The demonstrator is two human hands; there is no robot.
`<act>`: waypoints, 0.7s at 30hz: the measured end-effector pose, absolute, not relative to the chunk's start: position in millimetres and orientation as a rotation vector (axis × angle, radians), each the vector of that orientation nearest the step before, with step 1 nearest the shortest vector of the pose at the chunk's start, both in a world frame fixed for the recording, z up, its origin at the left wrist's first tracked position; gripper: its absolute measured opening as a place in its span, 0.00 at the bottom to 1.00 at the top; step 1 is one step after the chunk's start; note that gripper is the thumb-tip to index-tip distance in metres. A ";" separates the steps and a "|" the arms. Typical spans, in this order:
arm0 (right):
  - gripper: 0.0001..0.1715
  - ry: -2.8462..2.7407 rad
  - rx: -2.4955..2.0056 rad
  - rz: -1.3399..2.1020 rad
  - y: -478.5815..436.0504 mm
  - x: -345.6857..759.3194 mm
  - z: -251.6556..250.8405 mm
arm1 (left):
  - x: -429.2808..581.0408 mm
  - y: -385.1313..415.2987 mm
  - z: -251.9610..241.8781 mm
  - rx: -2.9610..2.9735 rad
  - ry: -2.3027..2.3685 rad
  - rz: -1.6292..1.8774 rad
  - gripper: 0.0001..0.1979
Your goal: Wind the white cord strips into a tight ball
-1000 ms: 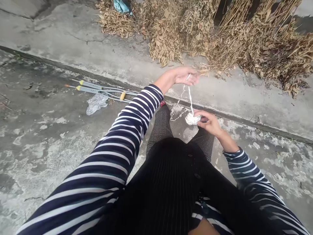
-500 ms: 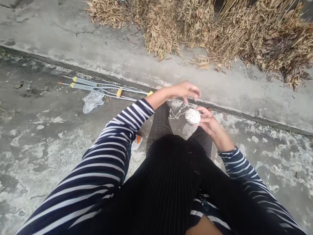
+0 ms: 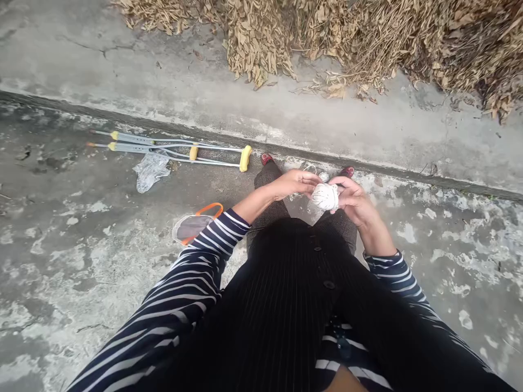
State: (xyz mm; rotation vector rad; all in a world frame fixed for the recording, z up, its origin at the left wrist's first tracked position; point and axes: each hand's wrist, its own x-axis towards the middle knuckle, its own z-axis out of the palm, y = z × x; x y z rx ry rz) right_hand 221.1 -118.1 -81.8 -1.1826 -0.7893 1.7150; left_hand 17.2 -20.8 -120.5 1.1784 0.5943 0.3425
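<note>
R hand (image 3: pixel 354 202) is cupping a ball of white twine (image 3: pixel 325 196) in a narrow grip, fingers curling over its top, holding it just above the person's knees. L hand (image 3: pixel 292 184) is reaching in from the other side, grip loose & flattish, fingertips (image 3: pixel 314 179) right beside the ball; can't tell if they're touching it. A short bit of loose white twine (image 3: pixel 322 176) is showing just past the ball, btwn the knees. Grey tweed trousers (image 3: pixel 267 177) are bending at the knees, w/ red-toed shoes (image 3: pixel 267 159) poking out past them on the concrete floor (image 3: pixel 61 261). Navy-&-white striped sleeves (image 3: pixel 220 234) are coming out of a black ribbed cardigan (image 3: pixel 286 294) w/ dark buttons. Near the L elbow a grey face mask w/ orange straps (image 3: pixel 194 226) is lying on the floor. Further left a pair of metal crutches w/ yellow pads (image 3: pixel 193 153) is lying flat, a crumpled clear plastic bag (image 3: pixel 150 172) just beside them. Beyond a concrete step (image 3: pixel 163 71), bundles of dried brown leafy stalks (image 3: pixel 257 38) are sitting piled along the top
</note>
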 end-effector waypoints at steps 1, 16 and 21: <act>0.26 -0.803 -1.199 1.711 -118.7 221.5 -80.7 | 16.6 -20.9 -120.2 1.243 0.614 0.350 0.15; 0.22 -1.344 -1.413 1.431 -98.4 231.2 -94.9 | 5.4 15.3 -46.8 1.525 0.588 -0.024 0.09; 0.23 -1.591 -1.697 0.729 -93.9 238.3 -107.9 | -5.5 14.1 -61.5 1.245 0.737 -0.177 0.11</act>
